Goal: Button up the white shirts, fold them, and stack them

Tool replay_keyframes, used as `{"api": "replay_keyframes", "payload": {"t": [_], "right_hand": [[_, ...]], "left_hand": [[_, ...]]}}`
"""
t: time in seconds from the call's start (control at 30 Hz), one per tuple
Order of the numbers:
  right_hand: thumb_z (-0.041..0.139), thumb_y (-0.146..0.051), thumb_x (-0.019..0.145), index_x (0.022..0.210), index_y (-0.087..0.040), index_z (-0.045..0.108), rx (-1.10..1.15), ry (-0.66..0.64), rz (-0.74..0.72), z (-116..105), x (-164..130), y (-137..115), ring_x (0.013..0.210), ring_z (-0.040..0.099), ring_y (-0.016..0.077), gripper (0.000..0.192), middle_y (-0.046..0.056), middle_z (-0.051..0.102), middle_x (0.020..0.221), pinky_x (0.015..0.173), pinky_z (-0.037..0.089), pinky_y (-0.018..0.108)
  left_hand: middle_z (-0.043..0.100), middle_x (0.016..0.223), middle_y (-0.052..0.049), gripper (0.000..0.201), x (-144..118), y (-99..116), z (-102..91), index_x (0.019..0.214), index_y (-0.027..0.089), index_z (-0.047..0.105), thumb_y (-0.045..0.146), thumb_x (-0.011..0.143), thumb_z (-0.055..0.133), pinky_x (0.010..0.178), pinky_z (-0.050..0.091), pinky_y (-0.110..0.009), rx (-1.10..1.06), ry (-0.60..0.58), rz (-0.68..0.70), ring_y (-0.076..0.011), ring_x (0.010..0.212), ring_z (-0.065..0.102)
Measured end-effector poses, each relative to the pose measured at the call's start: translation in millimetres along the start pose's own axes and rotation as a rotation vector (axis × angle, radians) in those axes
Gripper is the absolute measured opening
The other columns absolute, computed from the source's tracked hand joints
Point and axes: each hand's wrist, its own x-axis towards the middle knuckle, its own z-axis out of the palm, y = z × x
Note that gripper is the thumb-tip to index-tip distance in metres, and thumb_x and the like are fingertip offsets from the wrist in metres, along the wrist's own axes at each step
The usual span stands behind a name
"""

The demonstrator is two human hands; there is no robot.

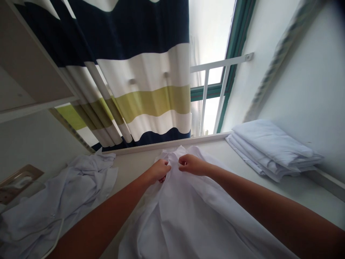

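White shirt [194,212] — it fills the lower middle of my view, spread flat on the pale table [296,183] with its collar end pointing toward the window and its body running back toward me between both forearms. Behind it I see the striped curtain [145,86], navy, white and olive bands, hanging down to the far edge of the table, and beside the curtain the window [212,32] with its green frame and a white rail [221,64] across it. On the far left, a rumpled heap of white clothes [59,198] lies on the table, apart from the shirt, with a thin white cord trailing over its near edge. On the right, against the wall, I have a neat stack of folded white garments [272,147], well clear of the shirt. My left hand [159,171] is clenched on the fabric at the collar, fingers curled in, and my right hand [191,164] is pinched shut on the same collar just beside it — the two fists nearly touch. At the left edge a brownish tray-like thing [18,180] is too blurred for me to identify.
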Motion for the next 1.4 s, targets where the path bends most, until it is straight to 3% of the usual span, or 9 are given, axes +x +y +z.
{"api": "replay_keyframes", "payload": {"t": [0.17, 0.33, 0.47, 0.63, 0.87, 1.0, 1.1, 1.27, 1.4], "right_hand": [[0.061, -0.029, 0.082, 0.091, -0.019, 0.063, 0.332, 0.019, 0.082, 8.0, -8.9, -3.2, 0.057, 0.059, 0.0143, 0.014, 0.002, 0.069, 0.076, 0.049, 0.044, 0.025], [0.065, -0.036, 0.081, 0.094, -0.017, 0.061, 0.518, 0.047, 0.067, 26.2, -17.6, 11.9, 0.047, 0.044, 0.0092, 0.024, -0.004, 0.057, 0.064, 0.041, 0.031, 0.021], [0.066, -0.043, 0.081, 0.095, -0.019, 0.06, 0.539, 0.127, 0.025, 43.2, -17.9, 26.4, 0.049, 0.043, 0.0096, 0.029, -0.006, 0.053, 0.063, 0.045, 0.034, 0.023], [0.068, -0.038, 0.084, 0.096, -0.02, 0.062, 0.453, 0.257, -0.058, 60.3, -22.0, 37.7, 0.069, 0.054, 0.0137, 0.023, -0.001, 0.06, 0.078, 0.066, 0.045, 0.027], [0.061, -0.034, 0.092, 0.095, -0.021, 0.061, 0.396, 0.268, -0.128, 63.8, -28.9, 40.1, 0.065, 0.055, 0.0132, 0.013, 0.0, 0.063, 0.083, 0.058, 0.043, 0.027], [0.062, -0.032, 0.091, 0.094, -0.021, 0.064, 0.351, 0.273, -0.137, 62.8, -31.0, 34.2, 0.068, 0.057, 0.014, 0.012, 0.001, 0.066, 0.084, 0.062, 0.046, 0.027], [0.063, -0.031, 0.091, 0.094, -0.021, 0.067, 0.306, 0.276, -0.149, 62.3, -34.6, 29.2, 0.069, 0.058, 0.0143, 0.011, 0.0, 0.067, 0.081, 0.063, 0.048, 0.027], [0.061, -0.032, 0.093, 0.104, -0.024, 0.072, 0.238, 0.235, -0.16, 61.2, -36.7, 30.7, 0.085, 0.068, 0.0182, 0.017, 0.003, 0.075, 0.097, 0.075, 0.054, 0.029], [0.057, -0.034, 0.097, 0.108, -0.027, 0.073, 0.221, 0.249, -0.171, 63.4, -34.0, 38.6, 0.102, 0.069, 0.0205, 0.021, 0.003, 0.076, 0.109, 0.093, 0.053, 0.034]], "left_hand": [[0.047, 0.043, 0.008, 0.019, -0.5, 10.7, 11.0, 0.099, 0.018, 0.061, 0.03, 0.084, 0.058, 0.039, 0.029, -0.022, -0.208, 0.045, 0.046, -0.0116, 0.033, 0.045], [0.055, 0.057, 0.003, 0.026, -1.9, -5.4, 30.4, 0.096, 0.018, 0.056, 0.042, 0.091, 0.047, 0.044, 0.043, -0.023, -0.406, -0.008, 0.068, -0.0137, 0.046, 0.058], [0.057, 0.067, 0.001, 0.027, 1.2, -22.3, 33.5, 0.089, 0.017, 0.057, 0.043, 0.089, 0.05, 0.05, 0.047, -0.023, -0.459, -0.044, 0.119, -0.0116, 0.052, 0.058], [0.05, 0.056, 0.005, 0.026, 7.0, -38.3, 31.2, 0.085, 0.016, 0.064, 0.042, 0.083, 0.065, 0.045, 0.035, -0.023, -0.358, -0.006, 0.191, -0.0099, 0.045, 0.043], [0.061, 0.094, -0.004, 0.008, 1.4, -54.4, 47.8, 0.086, 0.018, 0.064, 0.026, 0.085, 0.065, 0.083, 0.044, -0.032, -0.161, 0.334, 0.364, -0.0182, 0.086, 0.055], [0.065, 0.096, -0.005, 0.009, -5.3, -59.1, 56.8, 0.098, 0.02, 0.06, 0.019, 0.093, 0.053, 0.085, 0.044, -0.033, 0.091, 0.45, 0.531, -0.0196, 0.09, 0.059], [0.067, 0.096, -0.005, 0.014, -6.4, -58.8, 59.4, 0.1, 0.021, 0.06, 0.015, 0.094, 0.05, 0.085, 0.045, -0.032, 0.173, 0.466, 0.569, -0.02, 0.092, 0.061], [0.067, 0.087, -0.001, 0.006, -1.2, -58.7, 56.1, 0.093, 0.02, 0.063, 0.019, 0.091, 0.057, 0.072, 0.047, -0.026, -0.075, 0.422, 0.479, -0.014, 0.073, 0.06], [0.071, 0.096, -0.004, 0.023, 5.5, -62.7, 53.6, 0.106, 0.018, 0.07, 0.021, 0.083, 0.069, 0.075, 0.051, -0.026, -0.394, 0.334, 0.407, -0.0156, 0.082, 0.065]]}}
